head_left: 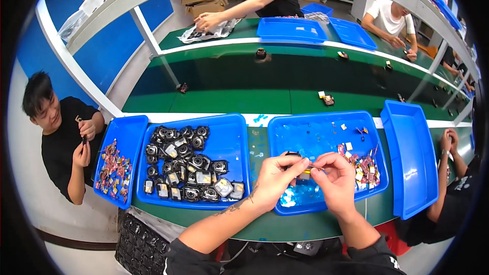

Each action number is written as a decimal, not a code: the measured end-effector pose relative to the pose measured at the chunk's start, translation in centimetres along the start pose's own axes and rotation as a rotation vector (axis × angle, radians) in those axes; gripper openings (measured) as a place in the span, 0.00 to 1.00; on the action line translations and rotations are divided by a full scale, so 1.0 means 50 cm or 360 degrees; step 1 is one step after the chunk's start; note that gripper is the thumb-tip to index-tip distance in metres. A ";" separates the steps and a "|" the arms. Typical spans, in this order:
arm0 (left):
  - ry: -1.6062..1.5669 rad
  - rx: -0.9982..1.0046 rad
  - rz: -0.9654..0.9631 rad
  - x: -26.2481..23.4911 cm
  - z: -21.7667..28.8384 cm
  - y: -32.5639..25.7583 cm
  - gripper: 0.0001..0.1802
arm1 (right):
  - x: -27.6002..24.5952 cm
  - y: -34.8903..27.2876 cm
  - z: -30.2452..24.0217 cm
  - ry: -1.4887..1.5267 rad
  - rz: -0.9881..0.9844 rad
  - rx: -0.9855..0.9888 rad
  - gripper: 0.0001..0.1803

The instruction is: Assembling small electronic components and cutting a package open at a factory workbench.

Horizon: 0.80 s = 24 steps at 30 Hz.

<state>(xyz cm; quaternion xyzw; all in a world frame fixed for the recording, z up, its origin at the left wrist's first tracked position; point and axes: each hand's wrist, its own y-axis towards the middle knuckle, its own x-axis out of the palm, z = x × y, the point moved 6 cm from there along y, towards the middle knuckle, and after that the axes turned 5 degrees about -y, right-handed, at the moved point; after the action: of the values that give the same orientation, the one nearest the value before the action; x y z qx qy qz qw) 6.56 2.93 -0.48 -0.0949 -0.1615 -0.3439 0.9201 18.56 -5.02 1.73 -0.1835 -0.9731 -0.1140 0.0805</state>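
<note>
Above the right-hand blue tray [275,127] my two hands come close together. My left hand [277,178] is closed around a small dark part [292,154] that looks like a watch case; the fingers hide most of it. Between the hands shows a small yellow piece [307,170] with thin wires. My right hand [333,175] pinches at these wires with thumb and forefinger. Below, the tray holds a heap of small red circuit boards [368,170] with wires and pale squares, plus shiny blue film scraps [290,196].
Left of my hands, a blue tray [232,137] holds many black watch cases [191,193]. Farther left is a tray of small red and yellow parts [114,173], by a co-worker. Another blue tray [412,158] stands at right. Beyond runs a green conveyor belt [229,99] carrying scattered parts.
</note>
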 end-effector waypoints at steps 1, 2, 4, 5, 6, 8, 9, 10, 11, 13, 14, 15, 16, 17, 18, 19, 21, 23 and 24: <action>-0.0191 -0.0120 -0.0006 0.000 -0.012 -0.002 0.10 | 0.003 -0.002 -0.010 -0.0112 -0.0020 -0.0046 0.08; -0.0383 -0.0238 -0.0008 0.001 -0.022 -0.005 0.11 | 0.007 -0.003 -0.019 -0.0225 -0.0043 -0.0091 0.08; -0.0416 -0.0266 0.0070 0.003 -0.020 -0.009 0.10 | 0.006 -0.003 -0.019 -0.0168 -0.0024 -0.0052 0.09; -0.0317 -0.0105 0.0089 -0.002 -0.012 -0.009 0.10 | 0.001 -0.004 -0.001 0.0020 0.0001 0.0183 0.08; -0.0219 0.0053 0.0096 -0.003 -0.002 -0.007 0.10 | -0.006 -0.010 0.016 0.0204 0.0040 0.0414 0.07; -0.0158 0.0117 0.0119 0.000 0.009 -0.006 0.09 | -0.009 -0.015 0.008 0.0168 0.0003 0.0395 0.08; -0.0119 0.0218 0.0082 0.003 0.019 -0.004 0.09 | -0.001 -0.015 -0.021 -0.0226 -0.0142 0.0270 0.10; -0.0066 0.0326 0.0088 -0.004 0.024 -0.005 0.09 | 0.013 -0.007 -0.038 -0.0598 -0.0327 0.0149 0.11; 0.0088 0.0340 0.0157 -0.016 0.021 -0.008 0.06 | 0.022 0.001 -0.061 -0.1091 -0.0509 -0.0086 0.14; 0.0347 0.0492 0.0097 -0.008 0.043 -0.009 0.05 | -0.010 0.019 -0.082 -0.0951 -0.0304 -0.0114 0.14; 0.0620 0.0647 0.0033 0.006 0.061 -0.015 0.05 | -0.029 0.026 -0.095 -0.0798 -0.0095 -0.0150 0.14; 0.0533 0.0516 0.0029 0.013 0.063 -0.019 0.06 | -0.025 0.033 -0.108 -0.0878 -0.0114 -0.0209 0.11; 0.0527 0.0508 0.0031 0.009 0.062 -0.018 0.06 | -0.022 0.039 -0.113 -0.0881 -0.0116 -0.0200 0.11; 0.0618 0.0572 -0.0012 0.009 0.064 -0.019 0.06 | -0.009 0.043 -0.104 -0.0948 -0.0292 -0.0074 0.10; 0.0710 0.0635 -0.0056 0.009 0.067 -0.021 0.06 | 0.002 0.042 -0.092 -0.1011 -0.0468 0.0052 0.08; 0.0739 0.0622 -0.0097 0.013 0.072 -0.024 0.07 | 0.003 0.040 -0.085 -0.0938 -0.0457 0.0114 0.06; 0.0768 0.0667 -0.0142 0.020 0.075 -0.021 0.07 | -0.003 0.040 -0.084 -0.0878 -0.0495 0.0249 0.06; 0.0798 0.0703 -0.0181 0.024 0.072 -0.025 0.07 | -0.006 0.033 -0.076 -0.0811 -0.0536 0.0392 0.06; 0.0815 0.0697 -0.0209 0.025 0.069 -0.027 0.08 | -0.002 0.028 -0.068 -0.0685 -0.0591 0.0498 0.06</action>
<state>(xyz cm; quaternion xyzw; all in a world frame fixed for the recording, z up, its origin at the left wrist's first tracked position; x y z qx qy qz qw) 5.75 2.15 3.25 0.2048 -0.0009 -0.3722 0.9053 19.56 -4.64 5.23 -0.0082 -0.9903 0.0657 -0.1219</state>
